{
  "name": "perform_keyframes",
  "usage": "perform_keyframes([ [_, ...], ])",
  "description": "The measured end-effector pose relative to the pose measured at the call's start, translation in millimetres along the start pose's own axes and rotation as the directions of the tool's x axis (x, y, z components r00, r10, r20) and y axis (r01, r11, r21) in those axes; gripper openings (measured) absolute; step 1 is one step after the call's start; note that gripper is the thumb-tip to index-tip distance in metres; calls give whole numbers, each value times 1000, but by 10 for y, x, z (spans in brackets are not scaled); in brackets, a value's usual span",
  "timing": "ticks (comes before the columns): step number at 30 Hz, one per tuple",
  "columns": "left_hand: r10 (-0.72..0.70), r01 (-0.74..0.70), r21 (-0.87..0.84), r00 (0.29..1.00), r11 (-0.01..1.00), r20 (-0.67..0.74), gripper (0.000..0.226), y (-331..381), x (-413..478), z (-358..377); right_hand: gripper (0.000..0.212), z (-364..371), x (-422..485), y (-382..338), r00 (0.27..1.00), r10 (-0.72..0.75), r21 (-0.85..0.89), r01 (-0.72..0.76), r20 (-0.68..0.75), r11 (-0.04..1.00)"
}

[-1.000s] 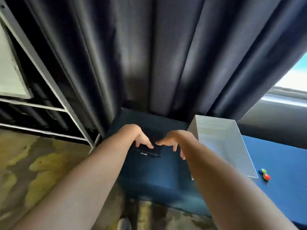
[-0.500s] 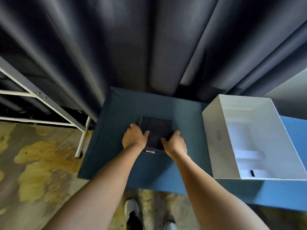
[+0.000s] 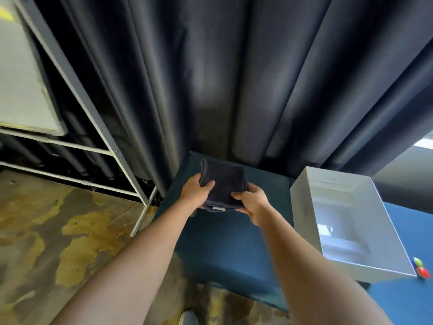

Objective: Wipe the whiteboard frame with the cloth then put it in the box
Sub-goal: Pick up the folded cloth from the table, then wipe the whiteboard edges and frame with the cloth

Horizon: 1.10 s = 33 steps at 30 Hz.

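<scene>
A folded dark cloth point(image 3: 223, 181) is held up above the blue table point(image 3: 225, 242), gripped from both sides. My left hand point(image 3: 195, 192) clasps its left edge with the thumb on top. My right hand point(image 3: 253, 202) holds its lower right corner. The whiteboard point(image 3: 21, 85) stands at the far left on a grey metal frame point(image 3: 77, 90). An open white box point(image 3: 351, 221) sits on the table to the right of my hands.
Dark curtains point(image 3: 222, 78) hang behind the table. Small coloured objects point(image 3: 420, 268) lie by the box's near right corner. The stained floor point(image 3: 58, 231) lies to the left, and a shoe tip point(image 3: 187, 317) shows at the bottom.
Both hands closed on the cloth, which lay flat on the table, and lifted it. The view tilted up and left, bringing the whiteboard into sight.
</scene>
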<state>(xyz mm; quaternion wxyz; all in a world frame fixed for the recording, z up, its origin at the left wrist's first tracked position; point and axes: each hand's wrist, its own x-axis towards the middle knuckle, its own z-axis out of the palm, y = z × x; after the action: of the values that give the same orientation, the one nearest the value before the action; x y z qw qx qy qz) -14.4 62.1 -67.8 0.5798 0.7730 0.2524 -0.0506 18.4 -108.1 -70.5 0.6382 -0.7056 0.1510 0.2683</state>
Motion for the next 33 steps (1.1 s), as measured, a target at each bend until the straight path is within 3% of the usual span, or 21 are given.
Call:
perform_keyframes([
  [4,98,-132,-198,980,971,-175,18,496,-668,-609,28,259,-607,-634,971,-196,8,196,135,981],
  [8,222,-300,-278,934,913,-279,9,987,-1371,-1248,25,565,-1292,-1251,886,-378,-16,396,268,918],
  [14,329,-489,-180,774,854,-542,16,1299,-2292,-2250,22,1393,-2198,-1869,705,-583,-32,648,404,761],
  [22,325,-588,-229,683,776,-654,19,989,-2615,-3628,38,2848,-2654,-2051,587,-673,-46,768,450,639],
  [27,277,-597,-293,680,747,-679,25,491,-2474,-4550,54,3967,-2638,-2081,539,-665,-93,807,517,583],
  [30,267,-580,-289,688,762,-675,21,395,-2381,-5129,58,4554,-2665,-2124,536,-688,-140,827,489,545],
  [33,319,-609,-274,685,744,-655,21,460,-2180,-5599,59,4970,-2676,-2273,489,-752,-192,870,442,454],
])
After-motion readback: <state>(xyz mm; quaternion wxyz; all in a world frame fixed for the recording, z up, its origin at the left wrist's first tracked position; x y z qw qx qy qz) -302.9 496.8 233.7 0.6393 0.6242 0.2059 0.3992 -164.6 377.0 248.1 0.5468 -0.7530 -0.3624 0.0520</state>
